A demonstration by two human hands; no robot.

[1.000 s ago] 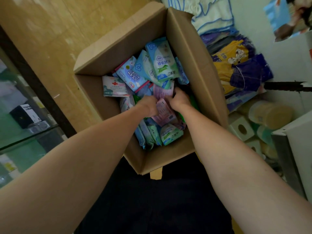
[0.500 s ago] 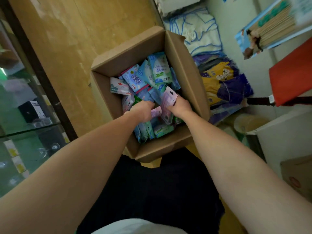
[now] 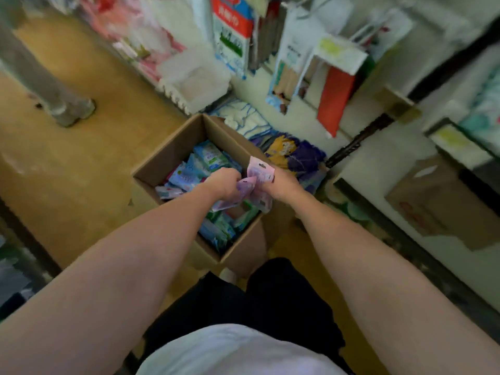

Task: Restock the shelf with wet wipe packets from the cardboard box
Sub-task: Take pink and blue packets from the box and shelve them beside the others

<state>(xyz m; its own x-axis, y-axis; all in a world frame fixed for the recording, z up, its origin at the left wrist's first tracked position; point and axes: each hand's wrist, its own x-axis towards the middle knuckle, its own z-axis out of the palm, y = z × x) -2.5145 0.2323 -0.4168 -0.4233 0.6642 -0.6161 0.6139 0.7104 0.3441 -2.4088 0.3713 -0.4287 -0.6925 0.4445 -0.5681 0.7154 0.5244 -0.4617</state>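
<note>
- We see our left hand curled closed over the open cardboard box, its fingers wrapped around a pink wet wipe packet that bends under the grip.
- Our right hand is likewise closed, and it holds a second pink packet that stands up above the knuckles; a small dark hang hole shows near its top edge.
- The two hands sit just beside each other above the box's right side, and the pink packets touch or overlap between them; motion blur keeps us from telling exactly how many packets each hand has.
- The box stands on the yellowish floor with its flaps open, directly ahead of our legs.
- Inside the box lie many more blue and green packets, piled loosely against the far-left wall and in the near corner below our hands.
- To the right of the box, on the floor, lies a heap of bagged goods in yellow and purple wrappers, touching or nearly touching the box's right wall.
- Beyond the box, a white plastic basket rests at the foot of the shelving.
- The white shelf runs along the right side, with hanging cards and a red packet above it; the whole area is blurred.
- A brown carton sits low at the right edge.
- Our dark trousers and a white shirt hem fill the bottom of the view.
</note>
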